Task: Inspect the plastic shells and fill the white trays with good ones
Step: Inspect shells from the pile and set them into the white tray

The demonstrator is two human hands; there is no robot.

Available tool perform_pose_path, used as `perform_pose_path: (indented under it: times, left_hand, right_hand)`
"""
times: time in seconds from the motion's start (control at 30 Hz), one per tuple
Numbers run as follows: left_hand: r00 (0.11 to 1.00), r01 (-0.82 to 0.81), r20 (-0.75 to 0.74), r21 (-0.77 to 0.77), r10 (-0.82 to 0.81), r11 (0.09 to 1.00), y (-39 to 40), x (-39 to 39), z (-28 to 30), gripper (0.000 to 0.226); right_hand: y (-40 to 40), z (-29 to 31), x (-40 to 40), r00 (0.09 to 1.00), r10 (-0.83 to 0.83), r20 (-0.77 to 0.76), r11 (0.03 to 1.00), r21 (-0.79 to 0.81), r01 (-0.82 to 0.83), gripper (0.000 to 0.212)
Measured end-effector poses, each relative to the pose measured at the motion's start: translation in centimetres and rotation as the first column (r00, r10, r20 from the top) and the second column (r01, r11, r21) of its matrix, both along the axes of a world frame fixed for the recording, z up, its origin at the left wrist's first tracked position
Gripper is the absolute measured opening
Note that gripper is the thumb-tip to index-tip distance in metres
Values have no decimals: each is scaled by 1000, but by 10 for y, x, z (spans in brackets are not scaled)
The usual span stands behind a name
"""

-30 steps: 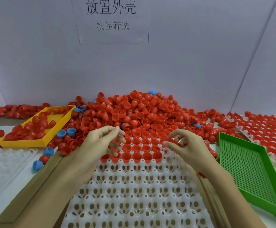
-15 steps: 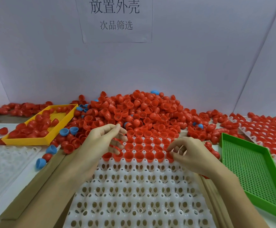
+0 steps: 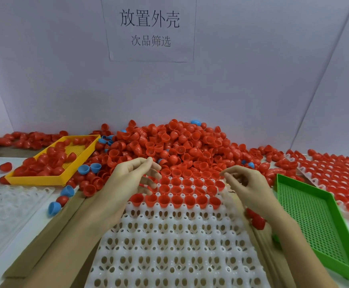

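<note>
Two hands over a white tray, next to a big pile of red shells.

The left hand [image 3: 128, 179] is over the far left part of the tray [image 3: 169, 246], fingers loose and bent; I cannot tell if it holds a shell. The right hand [image 3: 246, 183] is over the far right edge, fingers curled, thumb near the first finger, but nothing shows between them. Red shells fill the tray's far rows [image 3: 177, 190]. The pile [image 3: 175, 142] is just behind. A yellow tray [image 3: 45, 179] with red shells is on the left. A green tray [image 3: 314, 215] is on the right.
</note>
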State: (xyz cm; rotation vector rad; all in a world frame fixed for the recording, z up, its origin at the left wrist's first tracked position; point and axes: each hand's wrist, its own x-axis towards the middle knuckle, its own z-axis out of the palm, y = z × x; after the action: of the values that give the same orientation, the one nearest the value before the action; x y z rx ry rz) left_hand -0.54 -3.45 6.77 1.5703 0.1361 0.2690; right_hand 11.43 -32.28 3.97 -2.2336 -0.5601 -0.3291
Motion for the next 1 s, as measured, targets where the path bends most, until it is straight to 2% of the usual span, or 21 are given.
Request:
perform_pose_path:
  times: [0.07,0.13,0.23,0.3,0.4,0.47,0.57,0.77,0.83,0.9,1.0]
  left_hand:
    - [1000,-3,7,-14,3,1000,2,0,1,31]
    - [1000,-13,8,-27,13,1000,4,0,1,31]
    - [1000,-19,-1,-28,19,999,6,0,-1,30]
    - [1000,-19,-2,-30,19,999,8,1,-2,31]
    - [1000,-26,-1,-31,26,999,12,2,-3,32]
    - [999,-32,-9,-25,32,999,15,3,-4,32]
    - [999,-29,-18,-24,28,999,18,4,-6,32]
    - [1000,18,-12,28,-18,999,17,3,-8,28]
    - [999,6,32,104,-10,995,12,1,-8,20]
    - [993,-34,120,248,4,968,4,0,-8,8]
    - [979,-23,194,425,-67,905,-11,-1,-12,29]
  right_hand:
    - [7,-4,7,1000,-23,-8,999,25,23,16]
    - [20,-6,17,999,-25,26,999,-30,26,25]
    - [42,0,40,995,10,102,988,-155,6,35]
    - [55,9,59,994,54,100,947,-319,-19,35]
    - [69,18,83,999,42,-24,812,-581,-48,38]
    - [72,20,91,995,-4,-103,778,-625,-61,47]
    - [72,18,93,999,-11,-50,822,-569,-20,47]
    - [56,18,69,998,-10,68,950,-311,30,40]
    - [50,26,50,992,29,121,979,-205,-4,32]
    - [44,32,26,985,92,147,989,-130,-73,30]
    - [38,32,-12,969,202,143,977,-103,-188,34]
